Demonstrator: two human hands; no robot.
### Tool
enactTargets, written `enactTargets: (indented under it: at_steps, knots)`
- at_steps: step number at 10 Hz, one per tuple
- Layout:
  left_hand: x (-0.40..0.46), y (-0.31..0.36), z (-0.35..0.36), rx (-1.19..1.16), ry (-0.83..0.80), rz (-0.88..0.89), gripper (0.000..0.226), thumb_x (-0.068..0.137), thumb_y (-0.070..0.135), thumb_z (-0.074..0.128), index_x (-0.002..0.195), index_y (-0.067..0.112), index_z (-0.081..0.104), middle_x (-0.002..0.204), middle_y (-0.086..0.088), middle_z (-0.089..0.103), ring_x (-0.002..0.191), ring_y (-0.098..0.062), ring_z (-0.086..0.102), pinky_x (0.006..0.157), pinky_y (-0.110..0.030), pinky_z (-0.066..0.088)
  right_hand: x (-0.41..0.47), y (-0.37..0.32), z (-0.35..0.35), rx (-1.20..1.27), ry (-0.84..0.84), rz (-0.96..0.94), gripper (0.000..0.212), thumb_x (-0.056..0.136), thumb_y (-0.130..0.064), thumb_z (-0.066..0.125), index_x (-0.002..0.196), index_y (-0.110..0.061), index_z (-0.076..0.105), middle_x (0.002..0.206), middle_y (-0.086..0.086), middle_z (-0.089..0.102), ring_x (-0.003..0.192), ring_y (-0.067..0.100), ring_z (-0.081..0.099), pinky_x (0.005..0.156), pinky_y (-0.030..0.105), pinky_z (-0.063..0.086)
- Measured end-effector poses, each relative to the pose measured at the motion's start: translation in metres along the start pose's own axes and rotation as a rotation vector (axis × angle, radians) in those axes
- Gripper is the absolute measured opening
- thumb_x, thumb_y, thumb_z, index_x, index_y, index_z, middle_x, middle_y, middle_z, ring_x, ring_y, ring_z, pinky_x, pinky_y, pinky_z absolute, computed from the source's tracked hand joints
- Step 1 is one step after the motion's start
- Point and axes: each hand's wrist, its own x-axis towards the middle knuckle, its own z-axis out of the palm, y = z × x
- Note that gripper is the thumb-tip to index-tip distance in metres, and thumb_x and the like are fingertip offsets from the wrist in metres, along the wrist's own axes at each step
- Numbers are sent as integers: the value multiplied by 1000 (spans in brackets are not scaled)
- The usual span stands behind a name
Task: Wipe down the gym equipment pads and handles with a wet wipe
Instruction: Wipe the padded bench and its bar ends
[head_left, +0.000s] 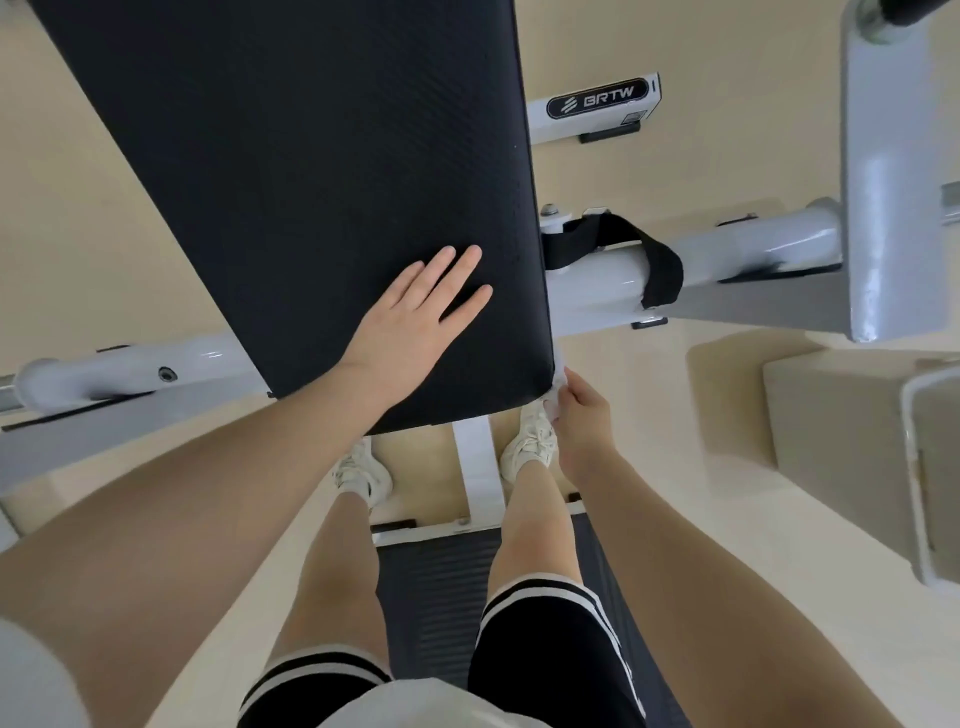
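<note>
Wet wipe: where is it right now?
In the head view, the wet wipe is pinched in the right hand against the near right corner of the black pad, just above the right shoe.

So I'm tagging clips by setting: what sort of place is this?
Most likely a gym or home workout room. A long black padded bench sits on a white tubular steel frame bearing a BRTW brand label, and the right hand presses a wet wipe to the pad's corner.

White sneakers (530, 441); black strap (618, 249)
</note>
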Motion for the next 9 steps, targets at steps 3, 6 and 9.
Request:
enactTargets:
  at_steps: [3, 6, 9]
  knots:
    - [-72, -43, 35, -401, 136, -147, 64, 82, 0, 58, 141, 9, 36, 155, -20, 14, 142, -37, 16, 113, -44, 18, -61, 54, 132, 42, -146, 151, 39, 98, 1, 30, 135, 13, 28, 142, 29, 33, 125, 40, 41, 103, 39, 40]
    - [-194, -121, 92, -851, 139, -664, 61, 87, -6, 42, 144, 5, 25, 157, -12, 4, 145, -27, 11, 111, -36, 26, -108, 47, 264, 182, -259, 320, 29, 94, 1, 40, 121, 3, 52, 113, 13, 59, 99, 25, 60, 76, 28, 51]
    - [-212, -156, 93, -1274, 330, -951, 45, 92, 4, 40, 137, 8, 40, 151, -2, 27, 119, -35, 47, 102, -33, 39, -123, -146, 302, -1364, -199, -1551, 41, 74, 14, 61, 114, 3, 63, 116, 16, 65, 116, 33, 55, 103, 37, 38]
